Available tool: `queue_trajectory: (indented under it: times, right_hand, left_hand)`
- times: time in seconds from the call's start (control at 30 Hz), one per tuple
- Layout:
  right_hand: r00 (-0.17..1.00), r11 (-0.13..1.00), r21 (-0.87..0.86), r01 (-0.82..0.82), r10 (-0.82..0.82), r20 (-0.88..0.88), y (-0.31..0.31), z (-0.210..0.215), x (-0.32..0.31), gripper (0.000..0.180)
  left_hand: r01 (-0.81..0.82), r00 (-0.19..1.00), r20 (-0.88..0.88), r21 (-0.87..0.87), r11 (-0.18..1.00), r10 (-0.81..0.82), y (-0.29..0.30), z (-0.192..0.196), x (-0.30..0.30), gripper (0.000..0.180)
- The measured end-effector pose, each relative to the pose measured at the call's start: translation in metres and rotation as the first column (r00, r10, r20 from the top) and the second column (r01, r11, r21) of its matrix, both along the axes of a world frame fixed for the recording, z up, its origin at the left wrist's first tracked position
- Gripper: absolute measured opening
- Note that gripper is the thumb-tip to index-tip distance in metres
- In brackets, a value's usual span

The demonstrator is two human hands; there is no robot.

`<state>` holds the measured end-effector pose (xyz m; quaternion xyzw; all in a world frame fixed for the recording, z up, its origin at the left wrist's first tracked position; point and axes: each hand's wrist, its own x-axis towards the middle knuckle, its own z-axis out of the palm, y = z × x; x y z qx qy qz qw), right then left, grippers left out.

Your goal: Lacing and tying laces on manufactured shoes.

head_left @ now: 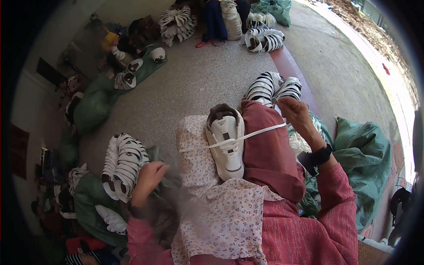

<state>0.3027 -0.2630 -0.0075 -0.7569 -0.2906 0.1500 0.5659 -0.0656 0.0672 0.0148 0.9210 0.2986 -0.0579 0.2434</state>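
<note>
A white sneaker [226, 145] lies between my knees, on a floral cloth [194, 154] over my lap. A white lace [247, 136] runs through its eyelets and stretches out to both sides. My right hand [295, 112] is raised to the right, pinching the lace's right end and pulling it taut. Down at the left, my left hand [149, 176] is closed on the lace's other end, next to a stack of white shoe uppers [124, 163].
Green sacks lie to my left [95, 106] and right [366, 159]. More stacks of black-and-white uppers sit ahead [274, 88] and further back [264, 39]. Another person [216, 20] sits at the far side of the concrete floor [194, 84].
</note>
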Motion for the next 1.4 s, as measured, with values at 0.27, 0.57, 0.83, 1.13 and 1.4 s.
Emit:
queue_trajectory:
  times: [0.27,0.57,0.83,1.13,1.4]
  right_hand:
    - [0.703,0.837,-0.372,-0.401,0.542,0.46,0.045,-0.023,-0.058,0.012]
    - [0.735,0.857,-0.268,-0.44,0.515,0.441,0.05,-0.031,-0.052,0.014]
    - [0.772,0.856,-0.274,-0.439,0.515,0.373,0.056,-0.031,-0.051,0.015]
    - [0.85,0.816,-0.443,-0.371,0.491,0.191,0.068,-0.028,-0.053,0.017]
    - [0.512,0.786,-0.496,-0.368,0.617,0.598,0.073,0.013,-0.049,0.036]
  left_hand:
    - [0.502,0.632,0.493,0.327,0.8,-0.598,-0.101,0.001,0.136,0.026]
    - [0.4,0.831,0.4,0.053,0.915,-0.386,-0.109,-0.012,0.154,0.014]
    - [0.243,0.918,0.263,0.22,0.945,-0.297,-0.108,0.003,0.152,0.027]
    - [0.164,0.886,0.359,0.353,0.921,-0.295,-0.066,0.005,0.125,0.023]
    - [0.544,0.569,0.649,0.163,0.823,-0.505,-0.092,-0.01,0.167,0.021]
